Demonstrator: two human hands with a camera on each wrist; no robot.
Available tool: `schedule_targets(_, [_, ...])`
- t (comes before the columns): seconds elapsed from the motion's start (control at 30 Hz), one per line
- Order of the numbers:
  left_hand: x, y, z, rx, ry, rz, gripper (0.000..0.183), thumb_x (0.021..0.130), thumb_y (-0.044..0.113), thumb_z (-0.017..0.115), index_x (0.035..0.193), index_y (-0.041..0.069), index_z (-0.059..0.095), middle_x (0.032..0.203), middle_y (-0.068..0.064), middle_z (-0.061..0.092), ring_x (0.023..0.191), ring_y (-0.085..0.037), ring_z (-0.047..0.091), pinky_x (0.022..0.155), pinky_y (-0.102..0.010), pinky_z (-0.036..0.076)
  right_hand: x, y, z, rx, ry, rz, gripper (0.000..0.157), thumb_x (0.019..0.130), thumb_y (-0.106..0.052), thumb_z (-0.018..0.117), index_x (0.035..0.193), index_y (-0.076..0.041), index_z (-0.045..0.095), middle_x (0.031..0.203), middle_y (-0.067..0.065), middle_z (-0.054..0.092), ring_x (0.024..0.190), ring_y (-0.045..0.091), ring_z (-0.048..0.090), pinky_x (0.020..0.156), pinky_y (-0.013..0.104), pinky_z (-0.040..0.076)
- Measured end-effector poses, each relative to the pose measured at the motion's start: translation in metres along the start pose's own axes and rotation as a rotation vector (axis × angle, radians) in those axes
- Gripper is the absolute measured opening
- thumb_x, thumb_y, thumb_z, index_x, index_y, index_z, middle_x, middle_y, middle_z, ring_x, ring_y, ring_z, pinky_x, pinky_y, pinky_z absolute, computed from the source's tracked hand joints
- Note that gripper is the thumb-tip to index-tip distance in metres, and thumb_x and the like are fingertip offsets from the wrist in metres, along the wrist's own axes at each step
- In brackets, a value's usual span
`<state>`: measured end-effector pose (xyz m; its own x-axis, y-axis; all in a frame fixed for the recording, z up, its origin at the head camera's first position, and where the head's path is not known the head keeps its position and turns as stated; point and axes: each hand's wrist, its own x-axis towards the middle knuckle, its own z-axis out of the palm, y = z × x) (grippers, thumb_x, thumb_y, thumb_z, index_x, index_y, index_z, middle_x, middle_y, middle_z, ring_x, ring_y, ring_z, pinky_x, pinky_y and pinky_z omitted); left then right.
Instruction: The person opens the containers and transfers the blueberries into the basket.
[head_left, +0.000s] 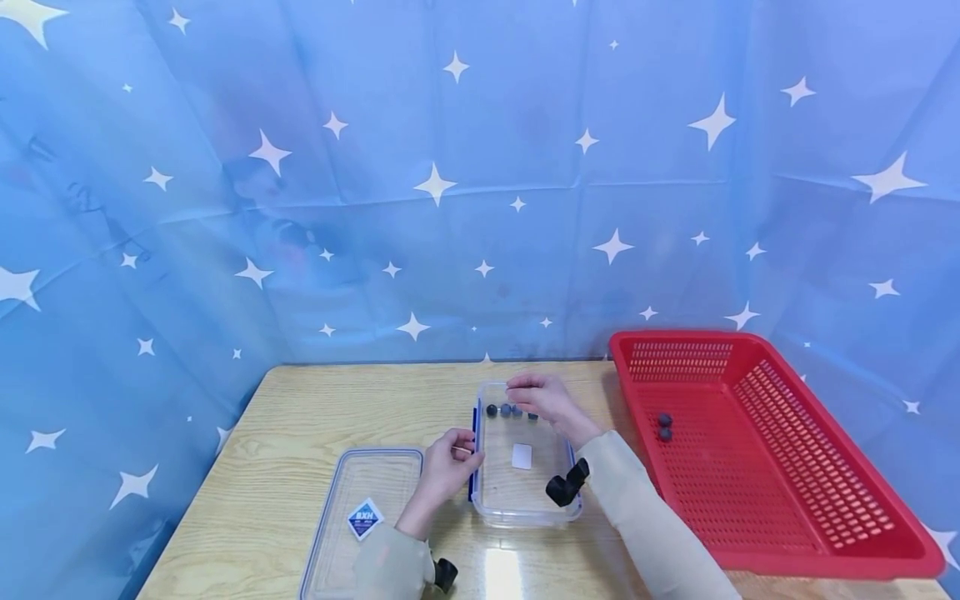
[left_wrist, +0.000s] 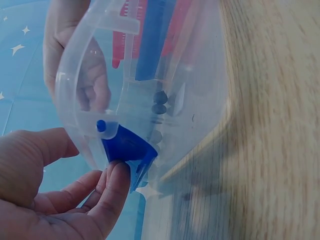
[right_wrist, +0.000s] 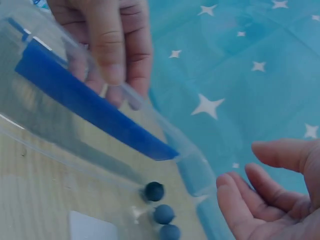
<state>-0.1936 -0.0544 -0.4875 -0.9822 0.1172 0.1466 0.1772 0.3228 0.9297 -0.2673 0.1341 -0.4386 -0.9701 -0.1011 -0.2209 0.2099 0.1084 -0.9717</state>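
A clear plastic container [head_left: 525,518] with blue side latches stands on the table without a lid. My left hand [head_left: 446,467] is at its left side; in the right wrist view the thumb lies over the rim and the fingers are outside, gripping the wall by the blue latch [right_wrist: 95,107]. Several small dark blue balls [head_left: 506,410] lie in a row along the container's far end. Above that end, my right hand [head_left: 547,402] hovers with loosely bent fingers. The right wrist view shows nothing between its thumb and fingers. A white rectangle [head_left: 522,456] shows at the container's bottom.
On the right stands a red perforated basket [head_left: 825,562] with two dark balls [head_left: 664,427] in it. A clear lid [head_left: 390,475] with a blue seal and a diamond label lies left of the container, partly under the left sleeve. Behind the table hangs a blue star-patterned cloth [head_left: 517,275].
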Motion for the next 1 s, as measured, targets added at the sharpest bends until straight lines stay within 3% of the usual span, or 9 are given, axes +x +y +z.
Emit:
schedule_targets(0.13, [0.0,0.0,0.0,0.009,0.003,0.003,0.024,0.078,-0.001,0.069,0.099,-0.007,0.06,0.085,-0.012,0.062,0.07,-0.016,0.057,0.062,-0.021,0.048,0.003,0.006,0.009,0.001,0.026,0.042,0.033,0.086,-0.002,0.062,0.117,0.009,0.058,0.112,0.02,0.062,0.096,0.021,0.062,0.091,0.036,0.048])
schedule_targets(0.43, [0.001,-0.002,0.002,0.006,0.011,-0.002,0.024,0.078,-0.001,0.068,0.099,-0.007,0.06,0.085,-0.012,0.063,0.07,-0.016,0.059,0.061,-0.021,0.049,0.009,0.017,0.021,-0.006,-0.021,0.043,0.033,0.088,0.002,0.055,0.119,0.014,0.053,0.123,0.029,0.053,0.108,0.036,0.057,0.094,0.04,0.045])
schedule_targets(0.8, [0.0,-0.004,0.002,-0.009,0.009,0.02,0.025,0.077,-0.001,0.069,0.099,-0.008,0.06,0.085,-0.013,0.063,0.07,-0.016,0.059,0.061,-0.02,0.049,0.021,0.03,0.025,-0.09,-0.027,0.106,0.036,0.09,-0.002,0.055,0.123,0.012,0.051,0.123,0.028,0.054,0.113,0.038,0.054,0.097,0.044,0.042])
schedule_targets(0.83, [0.0,-0.004,0.002,-0.008,0.009,0.02,0.025,0.077,-0.001,0.069,0.099,-0.008,0.06,0.085,-0.013,0.063,0.07,-0.016,0.059,0.061,-0.02,0.049,0.033,0.044,0.021,-0.08,-0.058,0.074,0.035,0.089,-0.006,0.057,0.121,0.01,0.055,0.12,0.025,0.057,0.109,0.035,0.057,0.094,0.042,0.045])
schedule_targets(0.9, [0.0,-0.004,0.002,-0.005,0.008,0.022,0.024,0.078,-0.001,0.069,0.099,-0.008,0.06,0.086,-0.013,0.063,0.07,-0.015,0.059,0.061,-0.02,0.049,0.037,0.048,0.021,-0.088,-0.066,0.06,0.034,0.089,-0.007,0.06,0.119,0.007,0.057,0.116,0.023,0.06,0.106,0.032,0.059,0.091,0.04,0.047])
schedule_targets(1.0, [0.0,-0.004,0.002,-0.002,0.008,0.024,0.025,0.078,-0.001,0.069,0.099,-0.008,0.06,0.086,-0.013,0.063,0.07,-0.016,0.059,0.061,-0.02,0.049,0.029,0.04,0.025,-0.118,-0.069,0.043,0.034,0.089,-0.006,0.059,0.119,0.009,0.057,0.114,0.024,0.06,0.103,0.033,0.06,0.088,0.039,0.049])
